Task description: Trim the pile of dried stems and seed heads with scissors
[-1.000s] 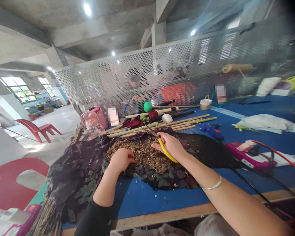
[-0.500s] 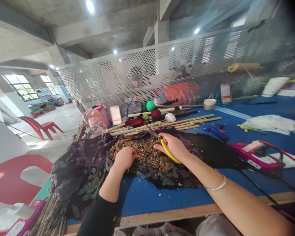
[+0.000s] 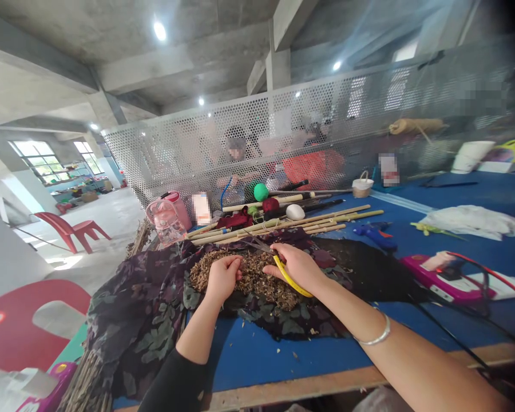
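Observation:
A loose heap of brown dried plant bits (image 3: 278, 292) lies on a dark floral cloth (image 3: 158, 292) spread over the blue table. At the left part of the heap, my left hand (image 3: 223, 277) is closed, thumb and fingertips pressed together; whatever they pinch is too small to make out. My right hand (image 3: 298, 268) grips scissors (image 3: 289, 277) with yellow handles over the right side of the heap. The scissor blades point away and to the left, slightly parted, above the heap's far edge.
Behind the cloth lie bamboo sticks (image 3: 326, 217), a white ball (image 3: 295, 212) and a green ball (image 3: 261, 191). A blue glue gun (image 3: 375, 236) and a magenta power strip (image 3: 444, 278) with cables sit to the right. A perforated metal screen (image 3: 175, 149) stands at the back, people beyond it.
My left hand has risen a little from the heap and come slightly nearer my right hand, fingers still pinched. The scissors stay in my right hand, nearly in place. The camera view shifts slightly.

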Available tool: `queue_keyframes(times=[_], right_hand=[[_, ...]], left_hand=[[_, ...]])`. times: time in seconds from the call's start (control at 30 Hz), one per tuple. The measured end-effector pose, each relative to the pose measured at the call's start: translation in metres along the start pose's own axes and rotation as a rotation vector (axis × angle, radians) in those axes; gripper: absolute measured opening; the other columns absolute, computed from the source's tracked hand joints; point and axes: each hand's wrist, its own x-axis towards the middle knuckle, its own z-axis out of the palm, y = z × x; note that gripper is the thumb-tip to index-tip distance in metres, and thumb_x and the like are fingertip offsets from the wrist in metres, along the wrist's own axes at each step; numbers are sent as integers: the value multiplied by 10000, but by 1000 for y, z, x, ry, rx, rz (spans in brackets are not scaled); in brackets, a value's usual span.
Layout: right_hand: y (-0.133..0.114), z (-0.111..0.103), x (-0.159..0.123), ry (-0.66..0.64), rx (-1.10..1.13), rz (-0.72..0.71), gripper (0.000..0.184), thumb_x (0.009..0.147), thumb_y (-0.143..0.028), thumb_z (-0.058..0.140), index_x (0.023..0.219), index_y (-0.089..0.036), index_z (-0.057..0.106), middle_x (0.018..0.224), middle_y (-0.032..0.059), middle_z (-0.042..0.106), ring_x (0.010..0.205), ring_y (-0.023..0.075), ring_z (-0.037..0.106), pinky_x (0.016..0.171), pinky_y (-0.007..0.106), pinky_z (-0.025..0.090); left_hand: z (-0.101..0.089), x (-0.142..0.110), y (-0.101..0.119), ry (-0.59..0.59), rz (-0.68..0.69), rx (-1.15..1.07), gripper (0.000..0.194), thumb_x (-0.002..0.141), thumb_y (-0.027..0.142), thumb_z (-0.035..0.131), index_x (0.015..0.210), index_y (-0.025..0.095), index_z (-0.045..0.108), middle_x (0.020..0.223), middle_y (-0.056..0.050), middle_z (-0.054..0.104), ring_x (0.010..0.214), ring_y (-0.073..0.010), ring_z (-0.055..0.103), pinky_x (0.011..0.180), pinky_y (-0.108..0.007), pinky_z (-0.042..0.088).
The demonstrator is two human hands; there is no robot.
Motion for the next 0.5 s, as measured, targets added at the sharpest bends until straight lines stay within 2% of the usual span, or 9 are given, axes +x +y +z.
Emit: queue_keyframes(times=[0.1, 0.2, 0.33, 0.4, 0.5], right_hand=[[-3, -1, 0, -18, 15, 1, 518, 745, -510, 565, 1138, -173, 534, 1042, 99, 629, 890, 230, 605, 762, 324, 466], [-5, -1, -1, -31, 21, -3, 522, 741, -519, 571, 1135, -178, 534, 1055, 101, 626, 923, 241, 600, 792, 339, 465], [-6, 1, -2, -54, 35, -51, 527, 711, -525, 607, 1114, -192, 544, 1042, 99, 630, 953, 251, 594, 818, 344, 457], [-6, 3, -3, -69, 43, -83, 548, 692, -533, 625, 1111, -189, 545, 1017, 101, 634, 945, 253, 598, 820, 347, 456], [-7, 4, -4, -85, 62, -115, 594, 666, -546, 642, 1120, -179, 541, 1006, 110, 633, 954, 256, 595, 830, 351, 452]], left_hand=[[5, 1, -2, -38, -41, -190, 258, 709, 298, 633, 893, 123, 680, 627, -11, 604, 512, -83, 512, 548, -227, 464], [5, -1, -1, -19, -10, -69, 303, 705, 351, 627, 902, 131, 691, 625, -8, 598, 512, -85, 492, 490, -208, 437], [5, -5, -1, 28, 111, 156, 344, 715, 443, 588, 838, 145, 708, 596, -5, 596, 463, -90, 455, 421, -207, 374], [6, -6, -1, 26, 159, 177, 339, 728, 446, 566, 794, 143, 703, 599, -15, 611, 492, -106, 493, 442, -210, 381], [11, -8, 0, 6, 153, 117, 299, 738, 406, 549, 726, 135, 673, 624, -28, 626, 543, -123, 535, 474, -214, 408]])
